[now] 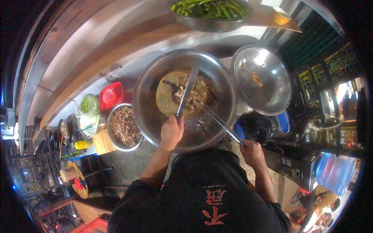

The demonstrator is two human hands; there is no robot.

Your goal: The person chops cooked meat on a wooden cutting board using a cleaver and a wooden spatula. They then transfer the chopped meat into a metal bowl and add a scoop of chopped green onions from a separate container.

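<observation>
My left hand (172, 132) grips the dark handle of a long-bladed knife (189, 88), held over a round chopping board (166, 99). The board lies inside a large steel basin (148, 122) in front of me. Chopped meat (191, 97) is heaped on the board under the blade, and some bits (201, 125) lie on the basin floor. In my right hand (253, 153) is a long metal tool (220, 122), slanting over the basin's near right rim. Its far end is at the meat; whether it is also a knife I cannot tell.
Left of the basin stand a steel bowl of chopped meat (125, 125), a red plastic container (111, 94), a bowl of chopped vegetables (87, 122) and a yellow bottle (82, 144). A steel bowl (271, 96) is at right. Green peppers (209, 8) fill a bowl on the shelf.
</observation>
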